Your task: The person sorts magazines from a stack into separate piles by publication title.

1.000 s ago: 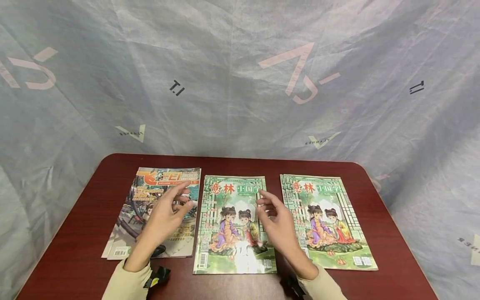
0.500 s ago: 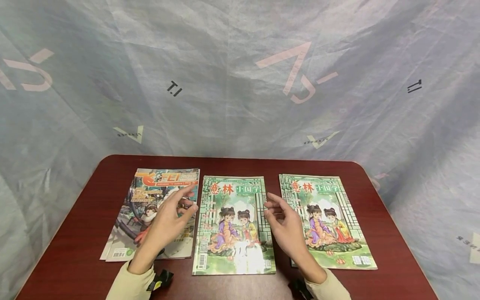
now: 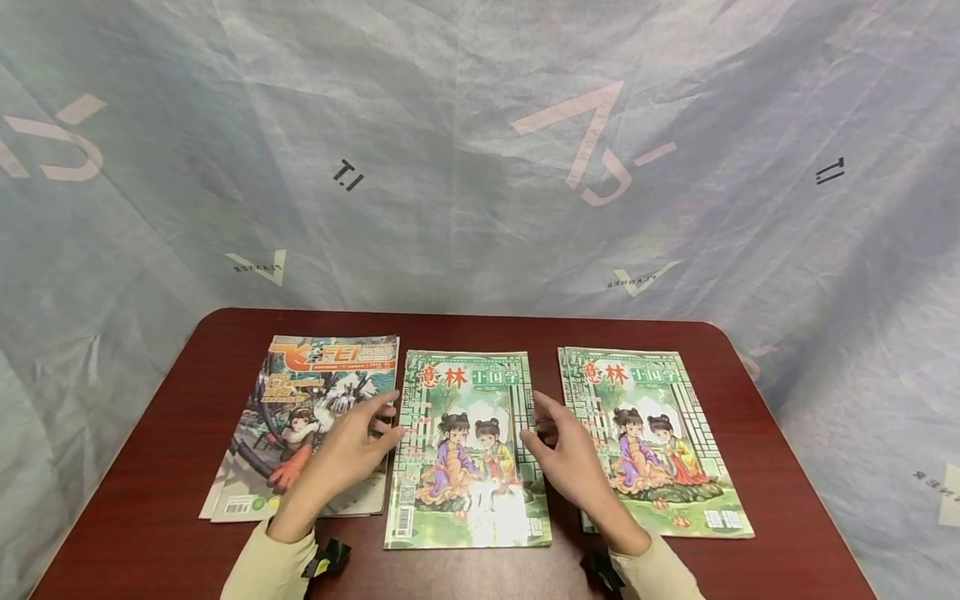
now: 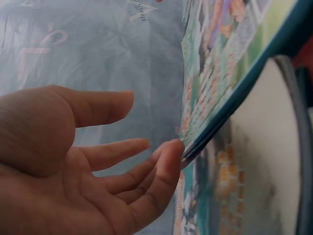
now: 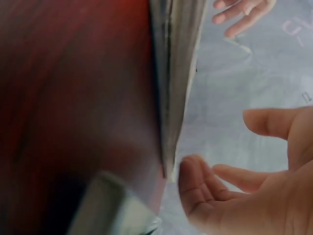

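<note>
A green magazine (image 3: pixel 468 450) with two cartoon children on its cover lies in the middle of the table; the right wrist view shows layered edges (image 5: pixel 176 88), like a small stack. My left hand (image 3: pixel 348 454) hovers over the left pile, its fingers loosely bent at the green magazine's left edge. In the left wrist view its fingertips (image 4: pixel 173 147) appear to reach that edge; contact is uncertain. My right hand (image 3: pixel 573 458) is at the opposite edge, thumb apart from the fingers, grasping nothing. Whether its fingertips (image 5: pixel 190 171) touch the magazines cannot be told.
At the left lies a pile of magazines with an orange-titled cover (image 3: pixel 300 408). Another pile of green magazines (image 3: pixel 656 458) lies at the right, slightly slanted. The dark red table (image 3: pixel 480 325) meets a grey printed cloth (image 3: pixel 450 167) behind.
My left hand has shifted right, towards the middle magazine's left edge. My right hand first drew right, off the cover, then came slightly back to the right edge. The magazines stay in place.
</note>
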`<state>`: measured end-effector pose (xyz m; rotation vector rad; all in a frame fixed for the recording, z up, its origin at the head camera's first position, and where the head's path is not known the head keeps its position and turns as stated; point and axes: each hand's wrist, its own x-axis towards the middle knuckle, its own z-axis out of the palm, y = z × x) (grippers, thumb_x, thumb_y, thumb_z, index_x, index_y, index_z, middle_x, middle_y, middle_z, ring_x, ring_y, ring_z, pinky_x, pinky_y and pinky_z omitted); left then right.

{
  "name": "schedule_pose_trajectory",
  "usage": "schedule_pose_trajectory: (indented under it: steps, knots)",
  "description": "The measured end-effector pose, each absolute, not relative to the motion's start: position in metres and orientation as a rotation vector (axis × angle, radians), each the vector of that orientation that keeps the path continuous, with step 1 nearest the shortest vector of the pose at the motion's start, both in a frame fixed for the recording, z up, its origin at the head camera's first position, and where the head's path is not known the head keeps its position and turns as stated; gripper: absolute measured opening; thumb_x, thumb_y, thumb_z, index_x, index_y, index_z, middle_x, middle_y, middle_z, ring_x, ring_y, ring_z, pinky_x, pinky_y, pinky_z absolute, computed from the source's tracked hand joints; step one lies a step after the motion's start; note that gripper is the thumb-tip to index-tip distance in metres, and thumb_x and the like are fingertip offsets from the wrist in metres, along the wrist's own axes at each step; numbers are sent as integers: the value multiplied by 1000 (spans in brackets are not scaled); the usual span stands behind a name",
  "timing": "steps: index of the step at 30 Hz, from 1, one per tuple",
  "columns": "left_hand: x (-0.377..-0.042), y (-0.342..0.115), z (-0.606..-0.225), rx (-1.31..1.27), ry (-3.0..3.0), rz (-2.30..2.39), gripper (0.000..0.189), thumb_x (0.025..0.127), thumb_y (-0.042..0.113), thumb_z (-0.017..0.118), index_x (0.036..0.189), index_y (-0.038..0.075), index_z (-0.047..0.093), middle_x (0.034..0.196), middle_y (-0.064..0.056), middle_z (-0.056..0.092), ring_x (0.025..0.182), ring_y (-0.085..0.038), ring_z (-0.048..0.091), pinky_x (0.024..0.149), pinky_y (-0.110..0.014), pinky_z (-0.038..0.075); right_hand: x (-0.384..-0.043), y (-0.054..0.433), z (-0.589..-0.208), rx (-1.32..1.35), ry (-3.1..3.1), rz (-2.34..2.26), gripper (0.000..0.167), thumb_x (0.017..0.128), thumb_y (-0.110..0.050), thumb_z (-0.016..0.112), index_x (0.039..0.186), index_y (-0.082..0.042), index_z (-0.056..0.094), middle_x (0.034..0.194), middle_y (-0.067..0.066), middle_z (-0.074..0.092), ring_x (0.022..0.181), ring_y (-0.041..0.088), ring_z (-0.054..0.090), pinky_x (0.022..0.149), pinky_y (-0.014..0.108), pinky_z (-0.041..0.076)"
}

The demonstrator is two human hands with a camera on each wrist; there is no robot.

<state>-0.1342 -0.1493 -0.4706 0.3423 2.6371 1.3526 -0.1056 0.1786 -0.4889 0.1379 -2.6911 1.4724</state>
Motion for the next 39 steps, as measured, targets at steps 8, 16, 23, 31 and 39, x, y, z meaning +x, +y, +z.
schedule_pose_trajectory:
  steps: [8, 16, 23, 31, 39]
  knots:
    - [-133, -144, -475, 291, 2606, 1316, 60, 108, 17, 75, 161, -2, 54, 143, -22, 69, 116, -34, 72, 87, -48, 63, -108, 185, -496, 137, -2772, 1318, 68, 100, -7, 81, 158, 10, 51, 131, 27, 63, 112, 38, 64, 93, 51, 58]
    - [-133, -144, -476, 273, 2581, 1308, 61, 108, 17, 74, 161, -3, 53, 142, -25, 71, 119, -36, 73, 96, -54, 62, -111, 188, -493, 83, -2851, 1357, 73, 99, -12, 83, 156, 18, 48, 124, 23, 66, 102, 31, 69, 89, 48, 62]
    - [-131, -143, -475, 256, 2576, 1313, 61, 108, 15, 72, 162, -4, 50, 142, -30, 70, 123, -39, 74, 104, -57, 60, -112, 189, -494, 39, -2914, 1324, 60, 101, -14, 81, 147, 19, 59, 110, 15, 68, 89, 19, 66, 77, 36, 56]
    - [-130, -142, -473, 271, 2579, 1290, 61, 109, 15, 72, 163, -3, 51, 141, -30, 70, 124, -42, 73, 105, -61, 58, -111, 189, -493, 48, -2926, 1290, 50, 101, -15, 81, 140, 14, 68, 108, 13, 68, 85, 16, 63, 75, 36, 54]
    - [-129, -142, -473, 293, 2593, 1287, 60, 109, 17, 72, 162, -3, 52, 139, -28, 72, 122, -40, 74, 102, -59, 60, -113, 189, -495, -9, -2891, 1462, 52, 100, -12, 81, 142, 15, 65, 109, 12, 70, 89, 18, 65, 75, 35, 55]
